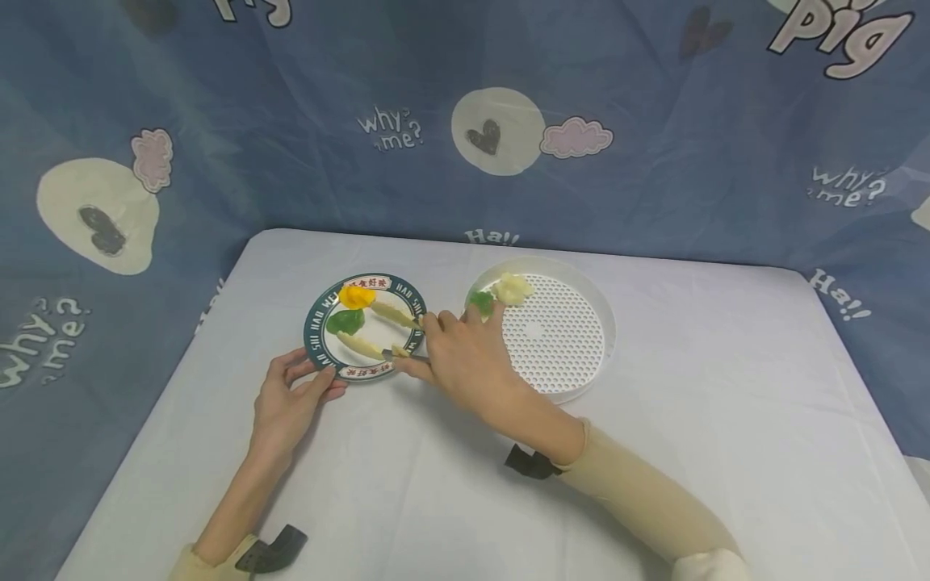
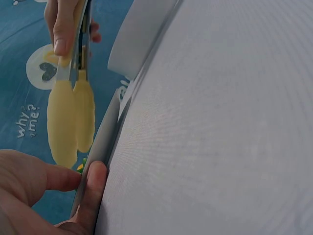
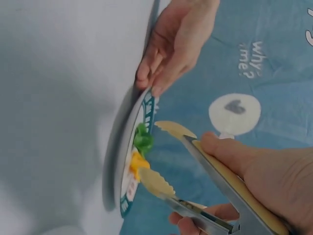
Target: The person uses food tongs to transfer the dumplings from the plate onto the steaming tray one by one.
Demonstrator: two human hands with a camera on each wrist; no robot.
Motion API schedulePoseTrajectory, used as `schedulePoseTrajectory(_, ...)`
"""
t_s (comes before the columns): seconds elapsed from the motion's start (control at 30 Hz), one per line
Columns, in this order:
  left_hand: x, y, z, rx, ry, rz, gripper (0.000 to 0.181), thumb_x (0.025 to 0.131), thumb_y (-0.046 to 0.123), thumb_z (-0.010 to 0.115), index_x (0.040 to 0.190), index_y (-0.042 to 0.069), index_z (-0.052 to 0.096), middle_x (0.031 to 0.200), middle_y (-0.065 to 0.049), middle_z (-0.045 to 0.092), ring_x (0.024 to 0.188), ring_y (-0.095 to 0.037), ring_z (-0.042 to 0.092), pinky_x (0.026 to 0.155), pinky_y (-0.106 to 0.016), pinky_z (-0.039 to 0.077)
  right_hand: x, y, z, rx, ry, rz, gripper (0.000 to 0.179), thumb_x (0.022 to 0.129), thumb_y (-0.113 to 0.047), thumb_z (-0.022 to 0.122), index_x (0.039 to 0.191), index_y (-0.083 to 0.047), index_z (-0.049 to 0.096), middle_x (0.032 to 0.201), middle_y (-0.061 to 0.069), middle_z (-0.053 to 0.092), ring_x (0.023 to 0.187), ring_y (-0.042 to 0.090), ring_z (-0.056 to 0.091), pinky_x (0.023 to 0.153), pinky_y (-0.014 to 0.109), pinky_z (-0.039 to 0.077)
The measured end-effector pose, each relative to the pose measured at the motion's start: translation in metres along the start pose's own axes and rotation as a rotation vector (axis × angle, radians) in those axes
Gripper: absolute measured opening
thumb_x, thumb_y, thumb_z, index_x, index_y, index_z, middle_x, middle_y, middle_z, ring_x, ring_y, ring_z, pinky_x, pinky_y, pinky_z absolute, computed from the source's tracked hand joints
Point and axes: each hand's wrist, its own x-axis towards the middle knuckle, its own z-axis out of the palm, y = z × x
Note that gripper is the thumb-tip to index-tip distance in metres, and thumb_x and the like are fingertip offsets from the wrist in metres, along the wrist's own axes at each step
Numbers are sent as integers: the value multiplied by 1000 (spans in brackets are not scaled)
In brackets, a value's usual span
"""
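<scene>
My left hand (image 1: 286, 407) holds the near left rim of a small round plate (image 1: 312, 329) with a green lettered border. Its thumb lies on top and fingers reach under the edge. On the plate are a crumpled yellow piece (image 1: 356, 296) and a green leafy piece (image 1: 345, 322). My right hand (image 1: 472, 355) grips metal tongs (image 3: 157, 182) with pale yellow scalloped tips. The tongs' tips are spread apart over the plate, around the two pieces, with nothing pinched between them. In the left wrist view the tongs (image 2: 62, 120) hang above the plate's edge.
Right of the plate stands a round white strainer tray (image 1: 555, 339) with a perforated bottom. A green piece (image 1: 481, 302) and a pale yellow crumpled piece (image 1: 514, 289) lie at its far left, partly behind my right hand. A white cloth (image 1: 690, 387) covers the table; a blue printed curtain (image 1: 407, 194) hangs behind.
</scene>
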Motion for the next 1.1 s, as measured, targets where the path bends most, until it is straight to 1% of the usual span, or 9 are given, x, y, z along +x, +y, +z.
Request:
schedulePoseTrajectory(0.1,0,0,0,-1,-1,5,75,110,23,64,170,7,22,152,-21,56,80,12,73,84,-6,63,5,-3,4,-16,8,-11,71,101,-78,50,118,-12,71,105,5,78,102,35,73,110,72,50)
schedulePoseTrajectory(0.2,1,-1,0,-1,-1,9,75,110,23,64,170,7,22,152,-21,56,80,13,73,84,-5,62,10,-5,8,-40,28,-21,69,101,-78,50,113,-14,70,104,3,78,95,30,71,105,64,52)
schedulePoseTrajectory(0.33,0,-2,1,-4,-5,8,75,110,23,64,170,7,22,152,-21,56,80,12,73,84,-6,63,15,-7,15,-61,58,-32,66,99,-79,52,107,-16,69,100,0,78,86,26,69,94,52,51)
schedulePoseTrajectory(0.47,0,-1,-1,-16,-10,16,75,110,22,64,170,6,22,153,-21,56,80,12,73,85,-6,63,17,-8,21,-63,69,-41,65,99,-79,52,105,-16,68,97,-1,77,84,25,68,91,47,51)
schedulePoseTrajectory(0.6,-1,0,-2,-18,-11,26,74,110,22,63,169,6,22,152,-22,56,80,12,73,85,-4,61,18,-8,24,-64,78,-43,66,99,-80,52,106,-17,68,97,-1,77,83,24,66,90,46,50)
schedulePoseTrajectory(0.73,-1,-1,-1,-11,-6,21,74,110,23,63,169,6,23,153,-22,57,79,13,73,85,-3,61,21,-10,25,-52,65,-40,66,98,-81,52,110,-17,68,100,-1,77,85,24,65,92,47,49)
schedulePoseTrajectory(0.97,-1,-1,-1,-23,-4,18,74,110,20,64,169,5,23,153,-23,56,77,14,72,84,-8,64,25,-14,29,-49,69,-40,67,98,-80,54,114,-16,69,105,0,78,90,26,69,96,50,52)
schedulePoseTrajectory(1.1,-1,-1,-1,-12,10,27,73,110,20,64,169,4,24,152,-24,57,77,14,72,83,-8,64,25,-16,29,-56,67,-38,66,98,-79,54,116,-16,68,105,0,78,90,27,70,94,51,53)
